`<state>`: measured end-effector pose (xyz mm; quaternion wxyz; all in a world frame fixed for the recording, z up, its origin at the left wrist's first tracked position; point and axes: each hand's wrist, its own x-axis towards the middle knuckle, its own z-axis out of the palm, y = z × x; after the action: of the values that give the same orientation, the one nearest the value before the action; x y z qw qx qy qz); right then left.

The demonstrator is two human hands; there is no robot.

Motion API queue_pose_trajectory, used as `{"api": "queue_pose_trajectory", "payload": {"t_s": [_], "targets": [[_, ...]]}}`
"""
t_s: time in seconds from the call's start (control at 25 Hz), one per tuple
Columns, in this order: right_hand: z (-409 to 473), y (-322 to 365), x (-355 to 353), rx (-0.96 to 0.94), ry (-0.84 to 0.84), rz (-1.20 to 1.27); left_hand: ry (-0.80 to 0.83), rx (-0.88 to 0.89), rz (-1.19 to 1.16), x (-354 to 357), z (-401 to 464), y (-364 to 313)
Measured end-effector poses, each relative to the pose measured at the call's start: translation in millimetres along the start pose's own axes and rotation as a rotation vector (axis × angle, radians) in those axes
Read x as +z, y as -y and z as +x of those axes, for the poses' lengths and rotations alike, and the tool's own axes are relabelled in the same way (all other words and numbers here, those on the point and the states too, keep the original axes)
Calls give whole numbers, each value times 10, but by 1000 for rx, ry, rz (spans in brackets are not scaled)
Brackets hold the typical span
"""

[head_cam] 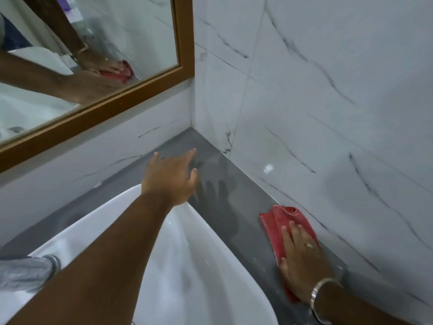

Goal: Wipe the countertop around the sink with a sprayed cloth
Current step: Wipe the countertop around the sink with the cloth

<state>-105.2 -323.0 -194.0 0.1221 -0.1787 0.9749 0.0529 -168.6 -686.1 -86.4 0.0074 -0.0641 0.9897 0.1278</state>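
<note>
Here, left hand (172,177) reached across the white sink (199,266), fingers spread wide, holding nothing, above the grey counter (225,184) near its back corner. Right hand (302,259) pressed flat on the red cloth (281,219) at the counter's right edge, against the wall.

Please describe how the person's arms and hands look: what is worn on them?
Both forearms are bare, no sleeves or gloves visible. The right hand wears a ring on one finger and a silver-coloured bangle at the wrist. The left hand shows no jewellery.
</note>
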Motion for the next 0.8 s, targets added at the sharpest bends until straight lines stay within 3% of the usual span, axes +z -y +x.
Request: {"api": "queue_pose_trajectory", "payload": {"t_s": [0.2,0.32,0.44,0.6,0.68,0.8], "targets": [[1238,1070,-373,-312,-42,119,21,3,-15,23,23,29],[1880,1605,-532,-232,16,140,-20,32,-14,69,29,62],[1539,1086,-444,-239,-23,79,-12,16,-26,37,19,57],[48,-266,-62,-157,-63,28,47,14,5,-29,13,22],[-279,-415,36,-118,9,-24,80,10,30,-43,-4,1],[275,-53,-42,-290,-3,-62,102,7,43,-38,17,-10]]}}
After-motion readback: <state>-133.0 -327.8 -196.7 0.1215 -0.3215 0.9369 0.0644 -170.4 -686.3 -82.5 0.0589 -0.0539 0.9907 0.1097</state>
